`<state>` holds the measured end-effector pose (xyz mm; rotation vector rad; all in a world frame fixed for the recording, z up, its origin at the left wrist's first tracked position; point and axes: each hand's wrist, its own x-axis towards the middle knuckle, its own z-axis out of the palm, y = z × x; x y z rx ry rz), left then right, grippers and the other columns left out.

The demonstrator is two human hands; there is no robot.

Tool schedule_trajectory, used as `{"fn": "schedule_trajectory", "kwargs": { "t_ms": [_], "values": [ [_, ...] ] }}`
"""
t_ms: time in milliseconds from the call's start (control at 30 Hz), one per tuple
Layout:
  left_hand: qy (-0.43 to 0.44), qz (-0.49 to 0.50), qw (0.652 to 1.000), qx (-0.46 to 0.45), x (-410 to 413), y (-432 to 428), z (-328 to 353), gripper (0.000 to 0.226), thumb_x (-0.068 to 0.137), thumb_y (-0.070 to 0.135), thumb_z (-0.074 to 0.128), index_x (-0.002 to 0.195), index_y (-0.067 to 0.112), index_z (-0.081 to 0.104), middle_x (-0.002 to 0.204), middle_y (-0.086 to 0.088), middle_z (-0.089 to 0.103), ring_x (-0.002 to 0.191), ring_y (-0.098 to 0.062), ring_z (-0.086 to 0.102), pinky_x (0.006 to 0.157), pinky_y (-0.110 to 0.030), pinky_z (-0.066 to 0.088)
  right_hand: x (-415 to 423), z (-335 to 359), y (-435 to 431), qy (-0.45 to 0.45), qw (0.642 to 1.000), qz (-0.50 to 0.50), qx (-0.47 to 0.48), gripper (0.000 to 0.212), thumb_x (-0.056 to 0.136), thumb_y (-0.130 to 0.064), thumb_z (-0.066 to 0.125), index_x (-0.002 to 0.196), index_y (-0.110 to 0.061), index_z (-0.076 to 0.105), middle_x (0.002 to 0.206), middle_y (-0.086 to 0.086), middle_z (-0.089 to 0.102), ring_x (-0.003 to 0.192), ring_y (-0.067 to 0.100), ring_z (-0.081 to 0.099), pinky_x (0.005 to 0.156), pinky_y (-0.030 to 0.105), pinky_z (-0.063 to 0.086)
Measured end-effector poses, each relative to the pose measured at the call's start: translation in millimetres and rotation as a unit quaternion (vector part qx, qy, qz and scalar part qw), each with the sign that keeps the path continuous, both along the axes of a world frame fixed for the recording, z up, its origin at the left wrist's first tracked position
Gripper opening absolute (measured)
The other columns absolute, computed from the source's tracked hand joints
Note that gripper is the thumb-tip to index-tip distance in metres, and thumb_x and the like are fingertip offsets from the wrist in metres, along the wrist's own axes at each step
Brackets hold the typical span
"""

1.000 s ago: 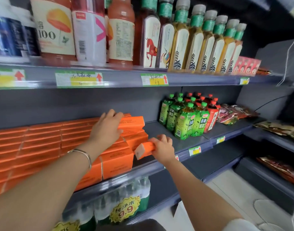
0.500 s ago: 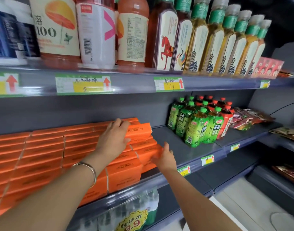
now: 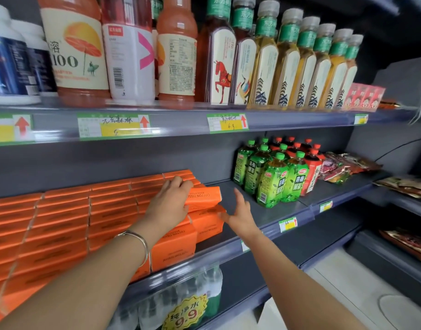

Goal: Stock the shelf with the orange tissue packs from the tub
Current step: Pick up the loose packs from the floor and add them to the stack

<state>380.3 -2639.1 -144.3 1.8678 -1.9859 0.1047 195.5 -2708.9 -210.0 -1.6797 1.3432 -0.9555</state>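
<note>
Bottles crowd the upper shelf (image 3: 288,120) across the top of the frame: tall juice bottles (image 3: 78,51) at upper left, a row of amber tea bottles (image 3: 307,67) toward upper right, yellow-and-green price tags (image 3: 227,123) clipped along its front rail; on the middle shelf (image 3: 271,213), right of centre, a cluster of green tea bottles (image 3: 273,179) stands with red-capped bottles (image 3: 312,172) just behind and beside it, and snack packets (image 3: 343,167) lie further right; a bare stretch of grey shelf separates the green bottles from the tissue stock, so nothing blocks that gap; below, at bottom centre, shrink-wrapped water bottles (image 3: 180,298) sit under a yellow price burst; no tub is in view.

Orange tissue packs (image 3: 61,222) fill the left and centre of the middle shelf in tight stacks, long sides running left to right along the shelf and flat faces up; the top orange tissue pack (image 3: 204,196) at the stack's right end lies flat, long axis across the frame, its printed end pointing toward the green bottles.

The left hand (image 3: 169,206), a bracelet (image 3: 138,244) on its wrist, rests curled over that top pack, fingers draped on its upper face; the right hand (image 3: 240,215) is spread wide and empty, blurred, just beside the right end of the stacks; whether it touches them I cannot tell.
</note>
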Motion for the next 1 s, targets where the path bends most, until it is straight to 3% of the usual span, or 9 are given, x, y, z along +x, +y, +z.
{"fn": "schedule_trajectory", "kwargs": {
  "t_ms": [100,200,300,367,467,600,800,933,1000],
  "values": [
    [0.0,-0.014,1.0,0.003,-19,1,0,0.049,0.086,0.014,0.06,0.131,0.02,0.042,0.126,-0.002,0.041,0.123,-0.025,0.04,0.099,-0.038,0.041,-6,22,9,-0.001,0.995,0.057,-0.083,0.088,0.082,-0.009,0.072,0.15,-0.027,0.019,0.135,0.003,0.028,0.123,0.013,0.034,0.1,0.026,0.032],
    [0.018,-0.04,0.999,-0.005,-37,1,2,0.05,0.085,0.015,0.063,0.13,0.018,0.044,0.124,-0.004,0.043,0.122,-0.027,0.043,0.101,-0.038,0.039,-16,35,15,-0.023,0.989,0.091,-0.112,0.068,0.078,-0.003,0.073,0.134,-0.023,0.041,0.119,0.006,0.048,0.106,0.013,0.049,0.097,0.031,0.043],
    [0.048,-0.066,0.997,-0.017,-43,1,4,0.058,0.083,0.018,0.067,0.133,0.02,0.039,0.125,-0.005,0.045,0.121,-0.028,0.045,0.102,-0.038,0.038,-39,41,15,-0.071,0.989,0.112,-0.071,0.044,0.08,0.002,0.07,0.114,-0.016,0.05,0.099,-0.002,0.059,0.091,0.01,0.055,0.085,0.022,0.047],
    [0.036,-0.06,0.998,-0.003,-40,2,3,0.062,0.083,0.022,0.067,0.136,0.024,0.034,0.131,-0.004,0.044,0.125,-0.027,0.041,0.103,-0.039,0.037,-59,39,12,-0.075,0.99,0.11,-0.043,0.038,0.082,0.002,0.069,0.109,-0.017,0.051,0.097,-0.004,0.06,0.092,0.011,0.057,0.084,0.022,0.048],
    [-0.016,-0.025,0.997,0.065,-30,1,-9,0.054,0.086,0.025,0.061,0.134,0.027,0.035,0.134,0.001,0.042,0.127,-0.025,0.038,0.103,-0.039,0.038,-81,26,8,-0.06,0.99,0.123,0.012,0.036,0.084,0.005,0.066,0.105,-0.02,0.051,0.097,-0.001,0.058,0.093,0.015,0.058,0.087,0.033,0.05],
    [-0.102,-0.035,0.982,0.156,-24,-4,-30,0.056,0.091,0.027,0.052,0.143,0.028,0.03,0.143,0.003,0.037,0.132,-0.022,0.034,0.107,-0.035,0.034,-82,5,3,0.022,0.989,0.138,0.041,0.037,0.082,0.011,0.063,0.107,-0.013,0.05,0.09,-0.003,0.056,0.088,0.01,0.054,0.077,0.017,0.047],
    [-0.142,-0.05,0.966,0.211,-25,-13,-48,0.068,0.093,0.031,0.049,0.15,0.027,0.014,0.157,0.009,0.015,0.144,-0.017,0.016,0.116,-0.039,0.022,-57,-17,-21,0.099,0.991,0.093,0.01,0.046,0.07,-0.006,0.068,0.1,-0.038,0.054,0.112,0.014,0.055,0.103,0.027,0.056,0.096,0.042,0.048],
    [-0.136,-0.046,0.964,0.224,-23,-19,-49,0.073,0.091,0.037,0.052,0.151,0.028,0.011,0.158,0.009,0.012,0.145,-0.016,0.015,0.117,-0.041,0.02,-49,-25,-35,0.115,0.99,0.071,0.028,0.053,0.074,-0.004,0.068,0.121,-0.023,0.054,0.111,0.014,0.055,0.104,0.025,0.053,0.095,0.039,0.046],
    [-0.126,-0.048,0.966,0.221,-21,-21,-50,0.073,0.09,0.04,0.053,0.15,0.029,0.013,0.157,0.009,0.015,0.144,-0.016,0.017,0.117,-0.041,0.021,-40,-31,-37,0.105,0.991,0.063,0.058,0.049,0.075,-0.003,0.07,0.12,-0.019,0.056,0.107,0.009,0.06,0.098,0.022,0.056,0.091,0.038,0.048]
  ]
}}
